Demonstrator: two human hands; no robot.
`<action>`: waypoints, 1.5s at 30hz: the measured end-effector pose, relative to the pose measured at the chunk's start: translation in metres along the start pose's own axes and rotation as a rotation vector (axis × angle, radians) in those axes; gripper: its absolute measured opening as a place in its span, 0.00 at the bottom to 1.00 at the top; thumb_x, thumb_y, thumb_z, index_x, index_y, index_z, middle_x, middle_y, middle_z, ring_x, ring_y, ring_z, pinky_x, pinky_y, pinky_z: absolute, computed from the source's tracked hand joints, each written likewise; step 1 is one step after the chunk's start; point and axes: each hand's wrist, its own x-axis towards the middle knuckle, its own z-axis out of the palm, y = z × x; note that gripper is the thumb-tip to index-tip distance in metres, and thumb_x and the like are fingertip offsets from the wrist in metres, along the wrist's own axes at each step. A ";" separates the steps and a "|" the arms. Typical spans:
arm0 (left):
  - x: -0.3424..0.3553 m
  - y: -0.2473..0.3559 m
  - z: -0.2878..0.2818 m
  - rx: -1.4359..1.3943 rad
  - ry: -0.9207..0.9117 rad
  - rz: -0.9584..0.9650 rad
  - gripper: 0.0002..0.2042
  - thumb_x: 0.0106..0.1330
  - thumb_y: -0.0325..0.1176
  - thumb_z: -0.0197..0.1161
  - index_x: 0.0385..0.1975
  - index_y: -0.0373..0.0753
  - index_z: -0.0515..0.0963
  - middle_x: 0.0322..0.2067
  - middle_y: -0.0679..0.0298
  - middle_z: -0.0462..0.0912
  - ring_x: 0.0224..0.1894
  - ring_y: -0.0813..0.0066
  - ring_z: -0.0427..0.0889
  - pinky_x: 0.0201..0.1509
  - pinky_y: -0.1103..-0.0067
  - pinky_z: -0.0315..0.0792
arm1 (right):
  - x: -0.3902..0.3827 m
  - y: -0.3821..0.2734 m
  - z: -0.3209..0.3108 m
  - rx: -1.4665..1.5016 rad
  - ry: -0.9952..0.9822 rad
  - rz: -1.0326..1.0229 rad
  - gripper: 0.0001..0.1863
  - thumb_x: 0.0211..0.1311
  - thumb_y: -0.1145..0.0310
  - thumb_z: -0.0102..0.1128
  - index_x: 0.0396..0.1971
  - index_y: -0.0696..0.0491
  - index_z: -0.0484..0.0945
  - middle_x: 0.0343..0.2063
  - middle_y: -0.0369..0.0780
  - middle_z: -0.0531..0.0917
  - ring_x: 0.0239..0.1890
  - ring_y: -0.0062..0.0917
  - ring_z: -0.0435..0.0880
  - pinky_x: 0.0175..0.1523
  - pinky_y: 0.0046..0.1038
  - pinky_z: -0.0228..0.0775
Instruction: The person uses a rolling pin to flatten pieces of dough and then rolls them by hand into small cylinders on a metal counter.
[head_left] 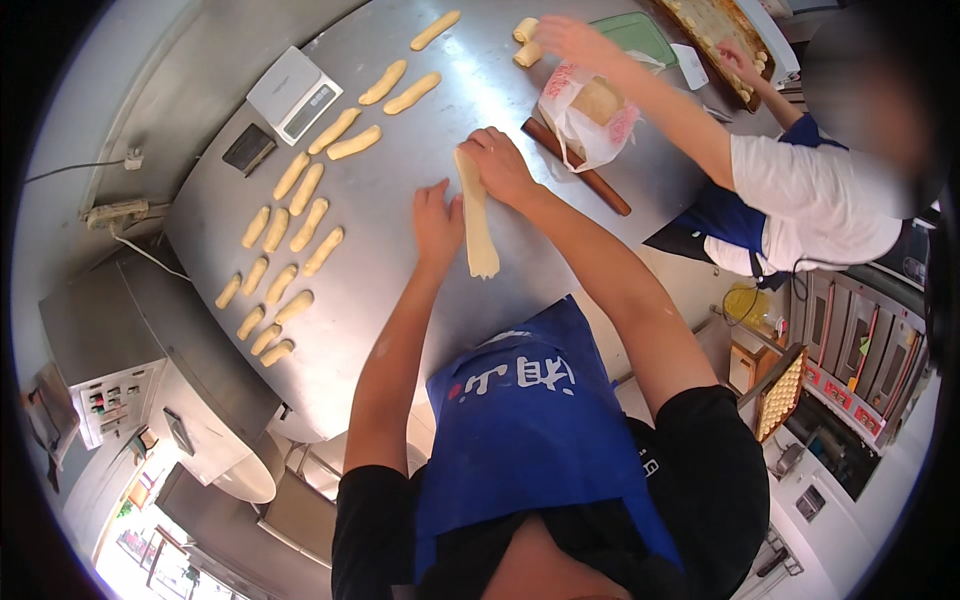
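A flat, pale strip of dough lies lengthwise on the steel table, its near end ragged and wider. My right hand is at the far end of the strip, its fingers bent over the dough there. Beside the strip, to its left, is my left hand, with fingers apart and nothing in it. Several rolled dough pieces are laid out in slanting rows on the left part of the table. A brown rolling pin rests right of my right hand, partly under a plastic bag.
A white digital scale and a small dark box stand at the table's left edge. The white plastic bag is at the right, near a green tray. A co-worker's arm reaches over the bag toward short dough rolls.
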 end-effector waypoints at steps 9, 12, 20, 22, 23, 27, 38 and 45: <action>0.009 0.020 -0.011 -0.252 -0.001 -0.178 0.12 0.80 0.30 0.61 0.57 0.34 0.83 0.48 0.54 0.82 0.46 0.61 0.83 0.50 0.69 0.79 | -0.024 0.001 -0.005 0.000 0.103 -0.103 0.17 0.61 0.74 0.66 0.50 0.56 0.87 0.48 0.42 0.85 0.52 0.41 0.83 0.57 0.41 0.76; 0.055 0.024 0.012 -0.062 0.084 0.065 0.15 0.77 0.26 0.59 0.60 0.34 0.82 0.50 0.53 0.80 0.52 0.53 0.80 0.58 0.65 0.77 | -0.010 -0.004 -0.007 0.020 0.215 0.040 0.17 0.61 0.75 0.68 0.50 0.57 0.87 0.47 0.44 0.87 0.52 0.45 0.83 0.59 0.42 0.76; 0.012 0.014 0.010 0.078 -0.015 0.367 0.13 0.73 0.24 0.60 0.54 0.32 0.85 0.47 0.51 0.82 0.53 0.49 0.79 0.59 0.61 0.74 | -0.063 -0.020 0.003 0.116 0.120 0.053 0.14 0.61 0.77 0.65 0.47 0.54 0.86 0.47 0.42 0.84 0.52 0.43 0.82 0.58 0.43 0.75; 0.016 0.023 0.009 0.044 -0.022 0.344 0.12 0.74 0.25 0.61 0.53 0.32 0.85 0.46 0.51 0.82 0.52 0.49 0.80 0.57 0.61 0.75 | -0.066 -0.021 0.002 0.138 0.171 0.141 0.14 0.61 0.77 0.65 0.47 0.54 0.86 0.47 0.42 0.84 0.52 0.44 0.82 0.58 0.43 0.75; 0.019 0.027 0.009 0.012 -0.029 0.315 0.11 0.75 0.26 0.61 0.51 0.32 0.85 0.45 0.51 0.82 0.50 0.50 0.81 0.55 0.61 0.76 | -0.067 -0.022 0.002 0.162 0.218 0.226 0.14 0.61 0.77 0.65 0.46 0.54 0.86 0.47 0.42 0.84 0.52 0.44 0.82 0.58 0.43 0.75; 0.040 0.026 0.016 -0.121 -0.133 0.016 0.08 0.75 0.29 0.64 0.48 0.33 0.84 0.46 0.53 0.81 0.47 0.52 0.81 0.51 0.61 0.76 | -0.053 -0.038 -0.001 0.124 0.396 0.152 0.11 0.60 0.77 0.66 0.43 0.54 0.85 0.46 0.43 0.84 0.50 0.43 0.83 0.57 0.43 0.75; -0.016 0.005 0.002 -0.173 -0.086 0.152 0.06 0.69 0.27 0.71 0.43 0.37 0.84 0.43 0.56 0.82 0.45 0.57 0.82 0.49 0.66 0.78 | -0.096 -0.056 0.003 0.208 0.355 0.253 0.09 0.57 0.82 0.64 0.37 0.55 0.84 0.39 0.43 0.85 0.46 0.45 0.84 0.53 0.43 0.77; -0.035 0.005 -0.008 -0.299 -0.153 -0.176 0.06 0.66 0.27 0.73 0.39 0.38 0.84 0.41 0.56 0.81 0.34 0.62 0.84 0.43 0.67 0.80 | -0.127 -0.067 0.003 0.242 0.229 0.205 0.05 0.59 0.79 0.64 0.34 0.53 0.82 0.34 0.43 0.83 0.41 0.43 0.85 0.47 0.44 0.79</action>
